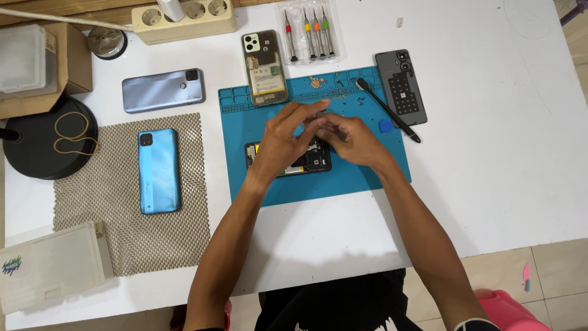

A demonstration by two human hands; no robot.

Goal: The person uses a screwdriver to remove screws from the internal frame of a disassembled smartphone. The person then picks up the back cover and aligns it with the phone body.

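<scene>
Scanning left to right across the white table [490, 153]: a black round lamp base [43, 141] with rubber bands [73, 135] sits far left, a clear plastic box [52, 266] near the front edge. A beige mesh pad [122, 233] carries a light blue phone [158, 171] lying face down, long axis near to far. Just beyond the pad lies a grey-blue phone [162, 90], long axis left to right. A power strip [184, 18] sits along the far edge.

Centre: a blue work mat [343, 178]. At its far edge a phone with a clear back [264, 67] stands lengthwise, and a packet of small screwdrivers [309, 30] lies beyond it.

An opened phone [306, 161] rests on the mat, long axis left to right, directly under both hands and mostly hidden by them. The left hand [282, 138] arches over its left half, fingers curled and stretched rightward. The right hand [352, 140] comes in from the right, fingers bunched. The fingertips of both meet over the phone's far edge, pinching something small and dark; what it is cannot be made out. Both hands are equally close to the phone.

Right of the hands: a blue pick [385, 126], a black spudger [389, 110] lying diagonally, and a removed grey back cover [401, 86] at the mat's far right corner.
</scene>
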